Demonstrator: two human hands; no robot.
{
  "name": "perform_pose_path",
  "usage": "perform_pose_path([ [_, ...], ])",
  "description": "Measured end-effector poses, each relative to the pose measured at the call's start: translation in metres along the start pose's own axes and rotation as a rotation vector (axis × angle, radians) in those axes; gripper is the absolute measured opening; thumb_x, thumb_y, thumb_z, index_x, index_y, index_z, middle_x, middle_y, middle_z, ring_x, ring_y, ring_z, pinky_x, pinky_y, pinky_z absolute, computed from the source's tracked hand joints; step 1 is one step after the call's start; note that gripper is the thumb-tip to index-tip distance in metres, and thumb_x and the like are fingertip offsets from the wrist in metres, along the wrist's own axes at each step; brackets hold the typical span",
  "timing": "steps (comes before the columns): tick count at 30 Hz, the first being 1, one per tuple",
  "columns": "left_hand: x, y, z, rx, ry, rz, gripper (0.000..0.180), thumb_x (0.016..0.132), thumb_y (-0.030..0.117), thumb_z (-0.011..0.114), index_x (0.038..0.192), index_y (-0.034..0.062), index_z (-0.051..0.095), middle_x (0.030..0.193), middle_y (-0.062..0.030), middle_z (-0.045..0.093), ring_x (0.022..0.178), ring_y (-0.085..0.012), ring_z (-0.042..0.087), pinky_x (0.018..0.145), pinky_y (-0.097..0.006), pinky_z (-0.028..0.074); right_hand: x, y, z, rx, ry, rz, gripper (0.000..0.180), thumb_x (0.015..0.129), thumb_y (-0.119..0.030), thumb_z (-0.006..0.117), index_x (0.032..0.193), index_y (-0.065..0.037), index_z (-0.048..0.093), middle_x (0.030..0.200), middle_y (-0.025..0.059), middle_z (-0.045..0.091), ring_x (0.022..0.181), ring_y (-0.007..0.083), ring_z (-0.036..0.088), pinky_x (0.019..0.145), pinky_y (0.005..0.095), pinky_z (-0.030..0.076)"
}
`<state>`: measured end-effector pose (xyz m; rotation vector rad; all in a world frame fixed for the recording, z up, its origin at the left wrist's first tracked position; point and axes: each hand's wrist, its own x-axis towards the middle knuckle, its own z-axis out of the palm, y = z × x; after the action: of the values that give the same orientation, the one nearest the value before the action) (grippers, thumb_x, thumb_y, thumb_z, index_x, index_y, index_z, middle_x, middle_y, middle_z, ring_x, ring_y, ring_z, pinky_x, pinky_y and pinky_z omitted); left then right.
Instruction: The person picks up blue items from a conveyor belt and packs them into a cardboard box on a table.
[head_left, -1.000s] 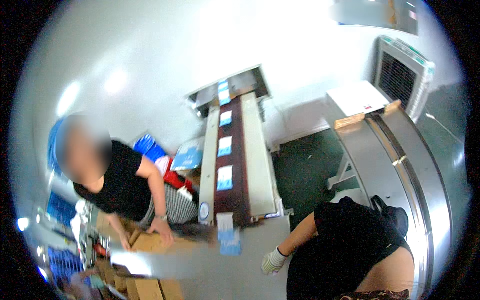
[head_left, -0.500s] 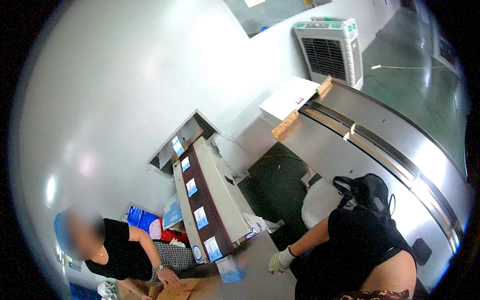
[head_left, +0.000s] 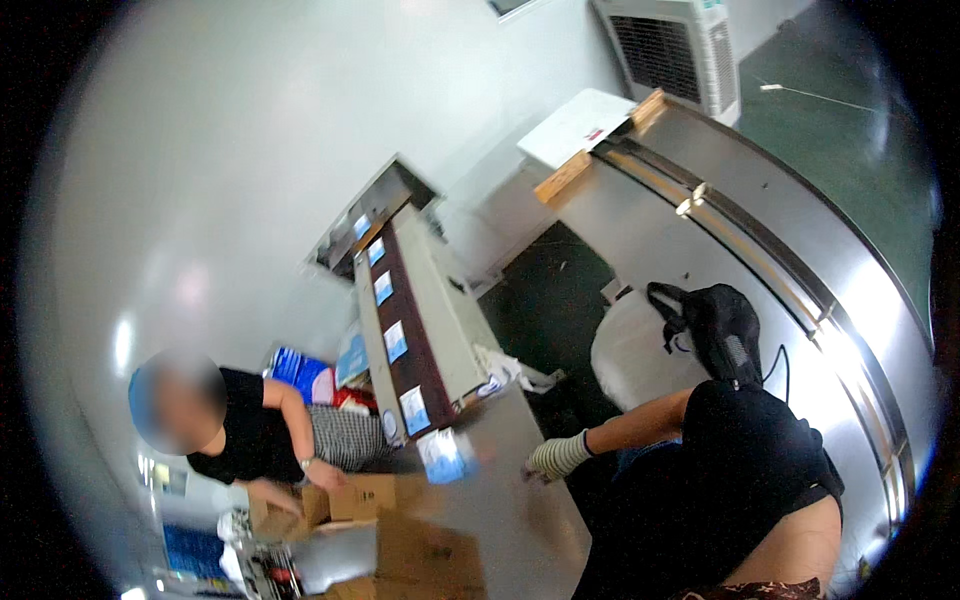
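My right hand [head_left: 558, 457] wears a striped knit glove and is over the near edge of a metal tabletop [head_left: 510, 500]. Its bare fingertips look slightly apart, a little blurred, with nothing visible in them. My black-sleeved arm reaches leftward to it. Nearest to the hand is a blue-and-white packet [head_left: 442, 455] at the end of a dark conveyor belt [head_left: 408, 345]. Farther up the belt lie several similar packets, one of them a small packet [head_left: 396, 341] midway along. My left hand is out of the picture.
A co-worker [head_left: 250, 420] in black bends over cardboard boxes [head_left: 430, 550] at the left. A black bag [head_left: 722, 328] rests by a rounded white object [head_left: 635, 355]. A long metal-topped counter [head_left: 780, 200] runs along the right, with an air cooler [head_left: 670, 55] behind it.
My view has tilted downward, so the surroundings sit higher and more cardboard boxes show. My right hand stays at the tabletop's edge. The co-worker's hands are now at an open box.
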<state>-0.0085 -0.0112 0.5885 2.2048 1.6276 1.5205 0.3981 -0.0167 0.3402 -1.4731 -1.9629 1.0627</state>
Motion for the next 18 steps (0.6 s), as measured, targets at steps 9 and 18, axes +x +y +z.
perform_pose_path([
  [9, -0.147, -0.069, -0.001, 0.06, -0.113, -0.194, 0.034, 0.09, 0.026, 0.051, 0.102, -0.0058, 0.056, 0.092, -0.0213, 0.059, 0.087, -0.0304, 0.054, 0.083, -0.038, 0.042, 0.073, -0.036, 0.044, 0.15, 0.56, -0.03, 0.057, 0.086, -0.035, 0.057, 0.127, 0.0, 0.039, 0.122, 0.0135, 0.051, 0.107, 0.0222, 0.053, 0.092, 0.0336, 0.046],
  [18, -0.199, -0.069, 0.029, -0.322, 0.314, -0.233, 0.033, 0.088, 0.021, 0.052, 0.11, -0.0037, 0.056, 0.098, -0.0199, 0.059, 0.089, -0.0312, 0.056, 0.081, -0.04, 0.044, 0.081, -0.115, 0.04, 0.391, 0.514, 0.07, 0.052, 0.08, -0.05, 0.059, 0.099, -0.002, 0.054, 0.096, 0.0132, 0.059, 0.092, 0.0209, 0.054, 0.081, 0.0368, 0.044],
])
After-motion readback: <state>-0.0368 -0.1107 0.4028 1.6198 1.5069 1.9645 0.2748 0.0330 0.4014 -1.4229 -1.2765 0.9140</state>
